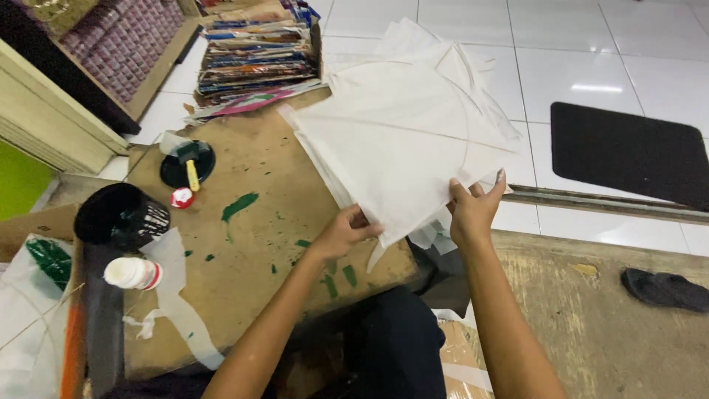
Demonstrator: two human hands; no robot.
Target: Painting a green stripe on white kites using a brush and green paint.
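Both grips, left hand (346, 230) and right hand (473, 210), closed on white diamond-shaped paper kite (402, 140) at frame centre, above paint-stained brown table (251, 244).

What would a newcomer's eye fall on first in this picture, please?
First, the big white paper kite at the centre, held at its lower corner by the left hand and the right hand over a stack of similar sheets. Next, the green paint smears on the brown board, then the black mat on the white tiles, right.
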